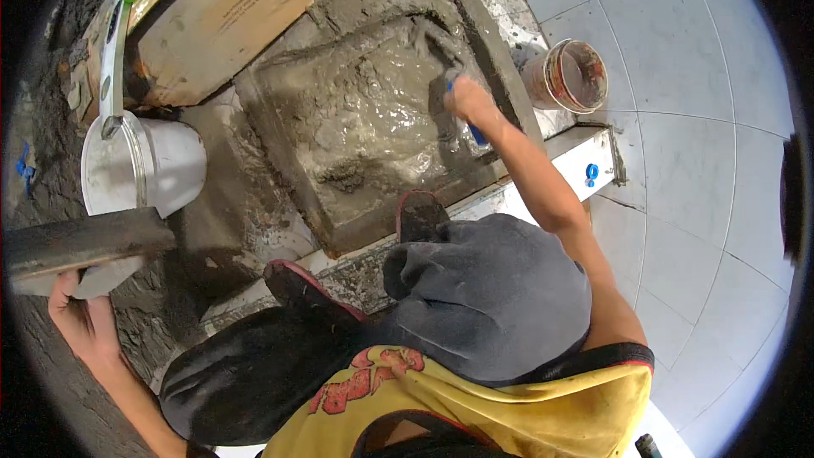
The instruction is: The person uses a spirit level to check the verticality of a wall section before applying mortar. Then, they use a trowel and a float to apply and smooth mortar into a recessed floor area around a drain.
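My right hand (471, 102) is closed around the blue handle (480, 135) of a trowel, whose blurred blade lies against wet grey mortar (365, 110). The mortar fills a square, raised-edged basin (331, 237) in front of my feet. At the far left, my left hand (85, 322) grips a mortar-stained flat board (93, 239) from below, by a pale grey piece under it. Its fingers are partly hidden by that piece. This board is held close to a white bucket (176, 165), well apart from the basin.
A green-ended spirit level (113, 76) leans at the white bucket. Behind it lies a torn brown paper sack (229, 25). A small stained bucket (543, 76) stands right of the basin, by grey floor tiles (678, 59). A blue ring (592, 171) lies on the white ledge (564, 180).
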Demonstrator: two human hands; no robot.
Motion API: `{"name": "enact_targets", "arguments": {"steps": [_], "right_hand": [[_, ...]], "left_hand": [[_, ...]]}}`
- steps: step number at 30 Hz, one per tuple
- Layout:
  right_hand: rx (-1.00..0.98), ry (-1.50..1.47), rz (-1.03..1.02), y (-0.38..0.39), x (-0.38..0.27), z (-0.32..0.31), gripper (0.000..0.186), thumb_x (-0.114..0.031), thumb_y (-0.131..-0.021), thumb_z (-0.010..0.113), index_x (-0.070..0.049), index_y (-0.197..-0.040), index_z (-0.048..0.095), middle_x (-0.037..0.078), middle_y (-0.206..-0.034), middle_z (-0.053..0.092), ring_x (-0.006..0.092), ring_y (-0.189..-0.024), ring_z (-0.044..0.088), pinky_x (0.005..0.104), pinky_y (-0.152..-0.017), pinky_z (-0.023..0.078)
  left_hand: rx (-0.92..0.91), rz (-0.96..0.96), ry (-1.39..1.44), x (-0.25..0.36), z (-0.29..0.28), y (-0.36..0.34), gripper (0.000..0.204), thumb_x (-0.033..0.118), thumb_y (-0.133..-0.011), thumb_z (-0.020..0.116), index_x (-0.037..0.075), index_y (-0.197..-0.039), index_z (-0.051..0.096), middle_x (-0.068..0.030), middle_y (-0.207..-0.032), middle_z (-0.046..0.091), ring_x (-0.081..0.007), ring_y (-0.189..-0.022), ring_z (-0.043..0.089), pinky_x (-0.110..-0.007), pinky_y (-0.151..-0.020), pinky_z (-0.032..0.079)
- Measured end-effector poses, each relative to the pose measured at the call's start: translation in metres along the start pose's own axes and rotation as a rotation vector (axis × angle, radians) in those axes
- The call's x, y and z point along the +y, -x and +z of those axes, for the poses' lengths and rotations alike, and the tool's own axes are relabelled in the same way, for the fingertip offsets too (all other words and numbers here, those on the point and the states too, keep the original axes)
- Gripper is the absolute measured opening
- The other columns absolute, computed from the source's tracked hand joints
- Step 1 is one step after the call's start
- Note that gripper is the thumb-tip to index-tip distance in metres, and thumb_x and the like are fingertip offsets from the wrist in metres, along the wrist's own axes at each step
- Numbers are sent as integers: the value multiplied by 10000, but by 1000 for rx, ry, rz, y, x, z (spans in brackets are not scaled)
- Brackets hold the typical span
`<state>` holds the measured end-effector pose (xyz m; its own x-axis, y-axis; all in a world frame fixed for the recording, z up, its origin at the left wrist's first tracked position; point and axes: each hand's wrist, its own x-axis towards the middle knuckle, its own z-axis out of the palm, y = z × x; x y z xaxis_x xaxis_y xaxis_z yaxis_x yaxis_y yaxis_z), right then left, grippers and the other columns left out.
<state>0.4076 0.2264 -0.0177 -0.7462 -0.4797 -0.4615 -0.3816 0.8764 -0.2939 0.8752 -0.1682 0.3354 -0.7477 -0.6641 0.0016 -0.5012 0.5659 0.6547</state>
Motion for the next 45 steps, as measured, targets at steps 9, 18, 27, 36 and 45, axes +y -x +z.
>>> {"name": "enact_targets", "arguments": {"steps": [9, 18, 27, 36, 45], "right_hand": [[143, -97, 213, -18, 15, -16, 414, -265, -845, 608, 67, -1090, 579, 296, -1013, 657, 444, -996, 636, 488, -855, 525], [95, 46, 105, -36, 45, 17, 402, -276, -831, 589, 60, -1053, 593, 291, -993, 660, 435, -1001, 642, 481, -866, 526], [98, -43, 34, 24, 36, 13, 473, -352, -830, 630, 89, -991, 570, 348, -963, 634, 481, -948, 631, 495, -833, 521], [278, -185, 222, -36, 52, 23, 486, -372, -853, 618, 72, -1049, 592, 326, -1069, 631, 448, -1024, 625, 482, -900, 503], [-96, -351, 213, -80, 33, -25, 447, -333, -818, 642, 94, -949, 655, 323, -1000, 652, 439, -1005, 640, 443, -858, 527]], "left_hand": [[95, -143, 315, -12, 4, -2, 98, 90, -963, 571, -5, -940, 578, -37, -1066, 594, -112, -951, 534, -296, -902, 428], [71, 22, 141, 4, 10, -10, 80, 76, -956, 566, 1, -936, 587, -24, -1019, 597, -122, -946, 529, -290, -927, 410], [128, -64, 249, 3, -1, 17, 61, 39, -940, 577, -11, -949, 612, -20, -1031, 615, -106, -950, 525, -284, -926, 417], [200, -178, 428, 1, -11, 15, 69, 1, -931, 568, -2, -972, 623, -32, -1014, 623, -113, -935, 546, -290, -922, 435], [121, -84, 259, -10, -18, 17, 109, 41, -952, 563, -22, -1026, 612, -33, -1054, 613, -108, -961, 538, -278, -905, 422]]}}
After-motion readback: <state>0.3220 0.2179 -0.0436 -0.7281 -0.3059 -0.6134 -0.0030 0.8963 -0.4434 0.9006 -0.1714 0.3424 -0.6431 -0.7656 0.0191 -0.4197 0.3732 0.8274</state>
